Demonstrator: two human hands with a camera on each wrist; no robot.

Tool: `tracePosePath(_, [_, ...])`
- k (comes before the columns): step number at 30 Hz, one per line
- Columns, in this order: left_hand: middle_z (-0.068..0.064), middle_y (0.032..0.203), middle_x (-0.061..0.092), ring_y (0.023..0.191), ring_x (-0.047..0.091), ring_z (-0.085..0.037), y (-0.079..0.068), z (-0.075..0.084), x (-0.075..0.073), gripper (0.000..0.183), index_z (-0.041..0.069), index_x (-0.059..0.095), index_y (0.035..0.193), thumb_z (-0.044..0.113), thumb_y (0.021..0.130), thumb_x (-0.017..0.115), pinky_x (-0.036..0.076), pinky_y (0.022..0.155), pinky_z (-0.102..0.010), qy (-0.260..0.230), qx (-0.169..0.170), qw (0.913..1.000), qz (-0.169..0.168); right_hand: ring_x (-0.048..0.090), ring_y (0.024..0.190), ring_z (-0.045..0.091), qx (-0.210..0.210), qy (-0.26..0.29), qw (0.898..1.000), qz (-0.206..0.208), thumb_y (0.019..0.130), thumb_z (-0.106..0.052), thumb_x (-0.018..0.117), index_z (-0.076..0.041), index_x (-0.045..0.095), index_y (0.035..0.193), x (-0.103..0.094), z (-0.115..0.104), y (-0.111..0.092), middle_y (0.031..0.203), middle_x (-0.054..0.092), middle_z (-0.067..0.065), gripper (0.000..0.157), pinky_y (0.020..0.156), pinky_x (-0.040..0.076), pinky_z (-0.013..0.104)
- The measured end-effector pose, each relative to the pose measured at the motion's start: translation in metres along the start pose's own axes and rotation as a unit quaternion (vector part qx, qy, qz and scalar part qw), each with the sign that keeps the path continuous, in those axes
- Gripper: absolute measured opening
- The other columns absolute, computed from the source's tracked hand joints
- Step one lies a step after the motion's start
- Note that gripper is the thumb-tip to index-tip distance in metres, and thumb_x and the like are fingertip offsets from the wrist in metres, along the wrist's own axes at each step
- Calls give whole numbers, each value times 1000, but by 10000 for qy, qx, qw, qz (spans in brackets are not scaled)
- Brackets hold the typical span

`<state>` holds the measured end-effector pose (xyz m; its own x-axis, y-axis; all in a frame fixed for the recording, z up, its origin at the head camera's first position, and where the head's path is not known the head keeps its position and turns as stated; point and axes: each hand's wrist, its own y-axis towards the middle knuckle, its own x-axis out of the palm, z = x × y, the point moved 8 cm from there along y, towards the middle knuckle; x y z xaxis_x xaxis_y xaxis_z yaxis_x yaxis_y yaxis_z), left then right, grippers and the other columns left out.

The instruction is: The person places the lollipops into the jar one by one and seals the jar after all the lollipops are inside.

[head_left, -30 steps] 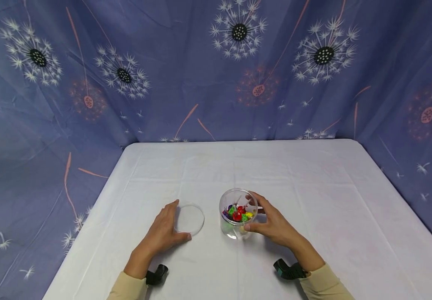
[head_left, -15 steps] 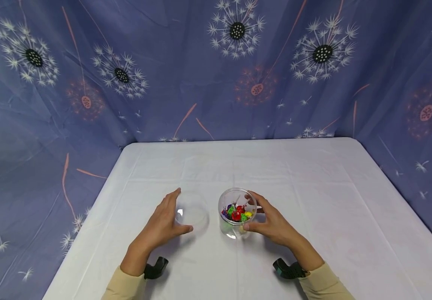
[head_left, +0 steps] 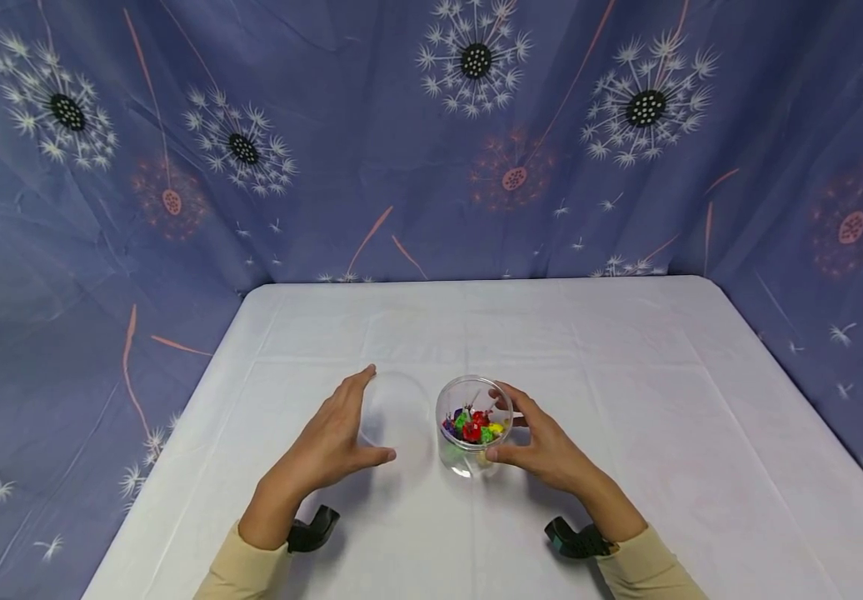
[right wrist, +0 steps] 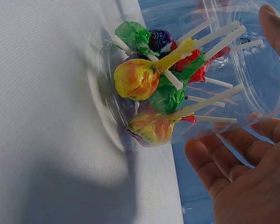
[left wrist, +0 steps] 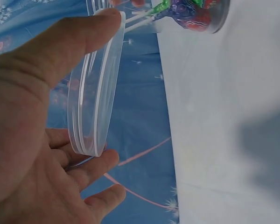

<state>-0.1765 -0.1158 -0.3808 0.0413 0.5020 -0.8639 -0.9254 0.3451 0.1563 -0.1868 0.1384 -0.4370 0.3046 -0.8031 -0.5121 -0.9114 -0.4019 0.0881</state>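
Note:
Between thumb and fingers my left hand (head_left: 326, 442) grips a clear round lid (left wrist: 95, 93) by its edge, held above the table just left of the jar. In the head view the lid is nearly see-through. A clear plastic jar (head_left: 456, 458) stands upright on the table, its mouth uncovered. Inside lie several wrapped lollipops (right wrist: 137, 79) in yellow, green, red and purple, their white sticks pointing up. My right hand (head_left: 551, 450) holds the jar from the right, thumb at the near side and fingers round the far side.
A white cloth covers the table (head_left: 589, 350). Blue curtains (head_left: 371, 150) with dandelion prints hang behind and at both sides. Each wrist wears a black camera (head_left: 577, 537).
My left hand has lifted the lid off the table and brought it up and right toward the jar. The right hand and the jar stay in place.

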Motion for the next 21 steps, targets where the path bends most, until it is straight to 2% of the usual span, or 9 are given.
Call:
tracePosePath(6, [-13,146,38,134,39,-26,2,8,-3,112,7,20,149,39,64,86,34,109,-47,97,110,9999,-34,50,120,38,-56,20,10000,21,78,-32,77,-24,26,147,0,0,0,140,45,16,87,96,42,56])
tracePosePath(13, [-12,145,38,133,41,-27,7,17,-8,111,6,20,148,37,64,86,36,108,-47,232,400,9989,19,50,119,39,5,7,10000,18,77,-35,77,-26,26,148,0,1,-1,140,46,17,87,95,42,57])
tracePosePath(21, [-10,147,36,135,39,-25,12,22,-14,110,7,19,149,37,65,85,36,108,-46,17,519,9986,35,51,118,40,74,9,10000,3,78,-33,76,-25,26,147,0,1,0,140,45,16,86,94,43,57])
